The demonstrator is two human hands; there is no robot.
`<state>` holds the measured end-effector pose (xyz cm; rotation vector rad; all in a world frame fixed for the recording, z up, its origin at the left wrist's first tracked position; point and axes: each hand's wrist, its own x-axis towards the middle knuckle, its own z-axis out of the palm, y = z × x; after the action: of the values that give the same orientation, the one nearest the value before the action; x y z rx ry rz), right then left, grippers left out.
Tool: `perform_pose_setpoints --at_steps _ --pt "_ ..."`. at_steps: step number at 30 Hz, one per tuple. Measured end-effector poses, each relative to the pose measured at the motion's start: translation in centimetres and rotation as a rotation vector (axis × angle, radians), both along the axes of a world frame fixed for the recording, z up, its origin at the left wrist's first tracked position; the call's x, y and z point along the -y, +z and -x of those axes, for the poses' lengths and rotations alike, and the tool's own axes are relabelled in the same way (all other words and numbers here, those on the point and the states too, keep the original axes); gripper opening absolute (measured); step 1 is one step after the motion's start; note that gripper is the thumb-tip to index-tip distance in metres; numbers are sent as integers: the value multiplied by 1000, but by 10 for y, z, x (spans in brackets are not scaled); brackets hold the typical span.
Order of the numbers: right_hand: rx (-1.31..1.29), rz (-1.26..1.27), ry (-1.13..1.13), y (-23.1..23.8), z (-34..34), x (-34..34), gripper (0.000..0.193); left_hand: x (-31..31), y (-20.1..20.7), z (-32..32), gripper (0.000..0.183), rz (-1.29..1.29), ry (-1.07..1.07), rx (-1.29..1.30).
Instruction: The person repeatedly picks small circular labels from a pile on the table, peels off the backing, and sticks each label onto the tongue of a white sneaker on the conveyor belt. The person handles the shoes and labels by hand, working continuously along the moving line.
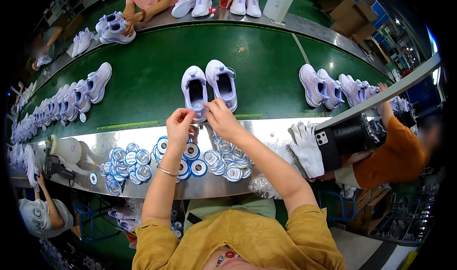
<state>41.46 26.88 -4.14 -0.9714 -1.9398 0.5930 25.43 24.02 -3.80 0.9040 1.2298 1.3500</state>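
A pair of white and lilac sneakers stands toes-away on the green belt in front of me: the left sneaker (pixel 186 82) and the right sneaker (pixel 229 90). At the left sneaker's heel, my left hand (pixel 180 126) is closed in a pinch. My right hand (pixel 223 120) comes in from the other side, thumb and fingers drawn together at the same heel. Whatever lies between the fingertips is too small to make out. A thin loop (pixel 232 71) shows on the right sneaker. Below my hands, round blue-and-white tags (pixel 198 168) lie in piles on the metal ledge.
Rows of sneakers line the belt at left (pixel 98 83) and right (pixel 314 87). A white glove (pixel 307 148) and a black phone (pixel 324 148) lie right of the tags. Left are a tagging gun (pixel 56 165) and a pale bottle (pixel 66 148). Co-workers sit across and on both sides.
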Motion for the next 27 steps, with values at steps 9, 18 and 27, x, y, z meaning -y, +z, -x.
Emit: perform_pose_setpoints --at_steps 9,18,27 --pt "-162 182 20 33 9 -11 14 -7 19 -7 7 -143 -147 -74" --pt "-560 636 125 34 3 -16 12 -6 18 -4 6 -114 -160 23" --pt "-546 650 95 44 19 -20 18 -7 24 10 8 -117 -92 -41"
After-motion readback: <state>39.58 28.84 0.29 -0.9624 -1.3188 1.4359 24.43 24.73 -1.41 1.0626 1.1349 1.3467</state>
